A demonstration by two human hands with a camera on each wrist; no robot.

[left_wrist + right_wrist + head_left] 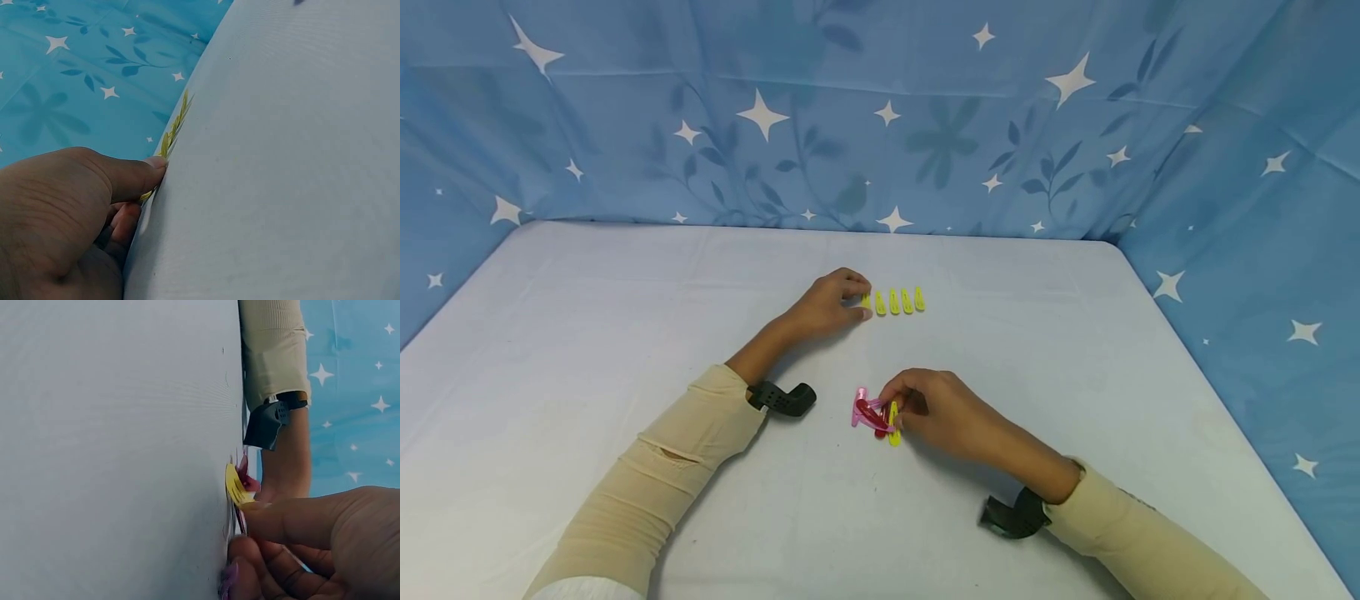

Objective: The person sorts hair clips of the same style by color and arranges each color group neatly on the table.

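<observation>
On the white table, yellow snap hair clips (894,302) stand side by side in a short row. At the row's left end, my left hand (829,307) has thumb and fingers around the last yellow clip (866,301), which the fingers partly cover. Closer to me lies a small pile with a pink hair clip (861,400), a red hair clip (871,414) and another yellow hair clip (893,425). My right hand (951,414) pinches that yellow clip at the pile's right side; in the right wrist view its end (235,482) sticks out past the thumb.
The white-covered table (625,333) spreads around both hands. A blue curtain (850,150) with white stars hangs behind and beside it. Black wrist cameras are strapped on the left (784,400) and right (1015,515) wrists, over beige sleeves.
</observation>
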